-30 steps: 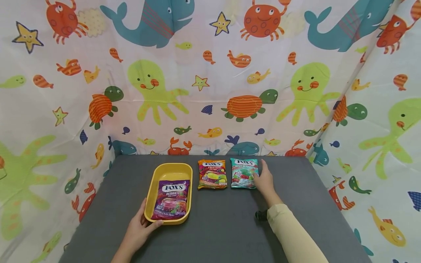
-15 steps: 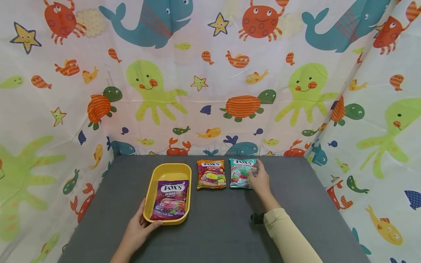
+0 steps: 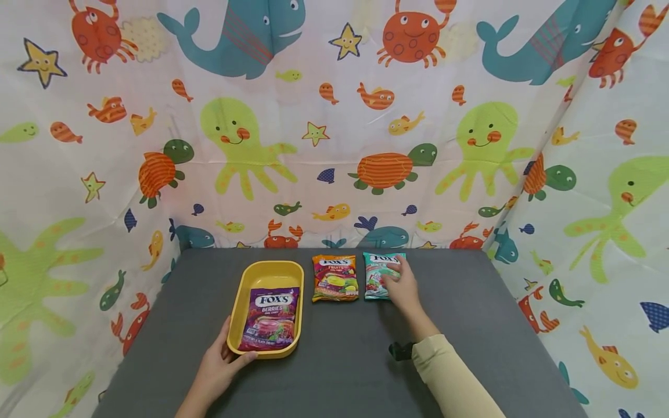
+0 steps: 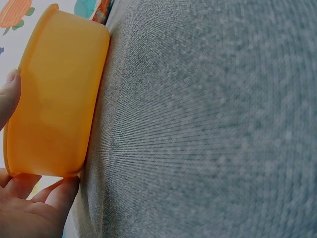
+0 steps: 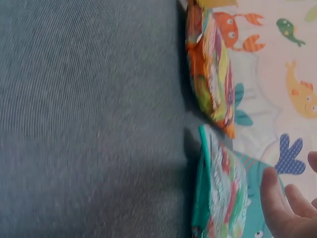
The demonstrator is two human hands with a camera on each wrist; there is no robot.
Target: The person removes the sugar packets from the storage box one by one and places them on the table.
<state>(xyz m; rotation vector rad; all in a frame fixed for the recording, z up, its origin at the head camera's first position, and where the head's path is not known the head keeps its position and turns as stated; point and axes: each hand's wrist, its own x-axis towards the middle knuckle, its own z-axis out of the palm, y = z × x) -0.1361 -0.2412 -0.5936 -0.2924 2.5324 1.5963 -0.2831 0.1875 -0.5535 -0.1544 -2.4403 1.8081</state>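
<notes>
My left hand (image 3: 213, 368) grips the near left corner of a yellow plastic tray (image 3: 279, 274), thumb at the front and fingers along the side. The left wrist view shows the tray's outer wall (image 4: 59, 99) between thumb and fingers. A purple bag of Fox's Berries candy (image 3: 269, 325) lies inside the tray. My right hand (image 3: 405, 290) hovers over the teal bag of Fox's mint candy (image 3: 373, 284), covering its right part in the head view. In the right wrist view, a gap separates its loosely spread fingers (image 5: 271, 193) from the teal bag (image 5: 230, 193).
An orange bag of Fox's Fruits candy (image 3: 335, 280) lies between the tray and the teal bag. Behind the dark grey table (image 3: 334, 371) and along its sides hangs a sea-animal curtain (image 3: 334, 168). Something dark (image 3: 400, 351) sits at my right wrist, beside the sleeve.
My right hand has moved left, from the teal bag's right edge to over its face. The left hand keeps its grip on the tray, and the bags lie where they were.
</notes>
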